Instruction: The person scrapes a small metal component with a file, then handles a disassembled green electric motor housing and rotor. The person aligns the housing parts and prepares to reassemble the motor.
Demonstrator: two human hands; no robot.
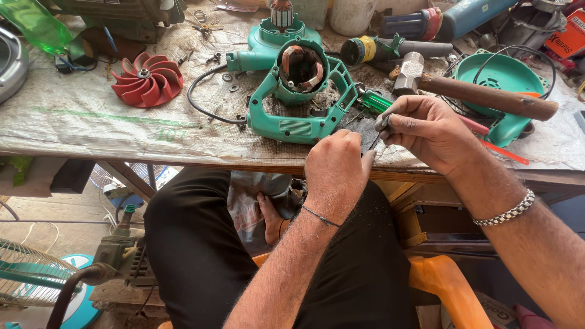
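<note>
though mostly hidden between left hand (336, 163) and right hand (426, 131), pinched in curled fingers: one small dark part (373, 141), unidentifiable; beside one teal plastic blower housing (298, 103).

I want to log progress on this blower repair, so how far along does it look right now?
Done: the teal blower housing lies opened with its motor windings exposed, and the red impeller sits off to the side.
In hand: the left hand and right hand pinch a small dark part at the bench edge; what it is I cannot tell.
Left: the teal cover and loose screws are still unfitted.
</note>
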